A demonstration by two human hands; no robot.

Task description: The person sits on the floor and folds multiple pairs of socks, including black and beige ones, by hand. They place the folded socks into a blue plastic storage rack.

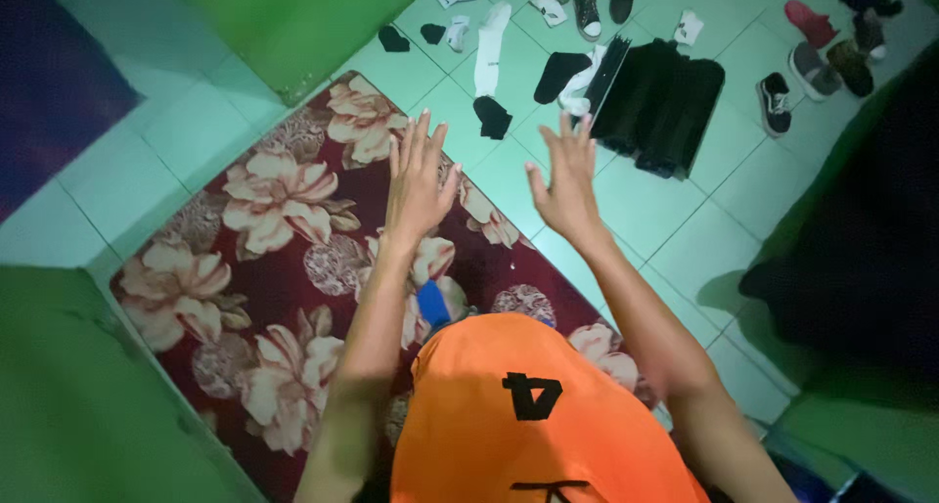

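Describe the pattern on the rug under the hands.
Dark red rug with large cream-pink flowers; head view shows it best.

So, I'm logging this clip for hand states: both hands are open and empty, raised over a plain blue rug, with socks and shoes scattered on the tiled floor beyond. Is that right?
Not quite: the rug is not plain blue but dark red with large pale flowers, as the head view shows. The rest holds: the left hand and right hand are open and empty, with socks and shoes scattered on the tiled floor beyond.
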